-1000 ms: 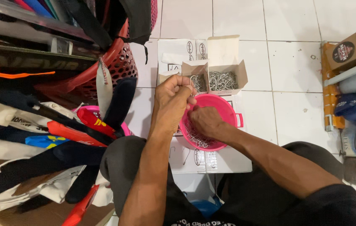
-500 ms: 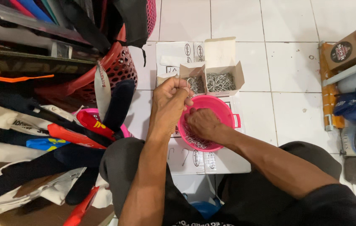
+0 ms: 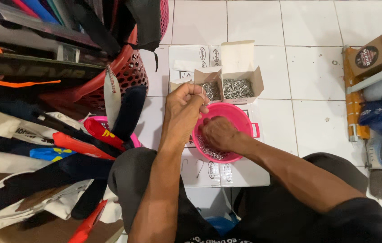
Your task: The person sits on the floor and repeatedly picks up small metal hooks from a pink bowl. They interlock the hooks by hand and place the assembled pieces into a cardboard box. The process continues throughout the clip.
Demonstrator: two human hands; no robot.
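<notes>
At frame centre the right hand (image 3: pixel 215 131) dips into a round pink plastic bowl (image 3: pixel 245 118), fingers curled over a heap of thin wire hooks (image 3: pixel 211 153). The left hand (image 3: pixel 183 104), just left of the rim, pinches a small wire piece. Beyond, one open cardboard box (image 3: pixel 238 67) holds two compartments of shiny hooks. White tile floor (image 3: pixel 308 72) lies open at right.

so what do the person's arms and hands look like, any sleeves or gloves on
Both arms are bare from hand to above the elbow: no sleeves, no gloves. The left hand and right hand show no ring, and neither wrist carries a watch or band that I can see. The forearms are lean, with visible tendons. Lower down, black clothing covers the lap and body.
</notes>
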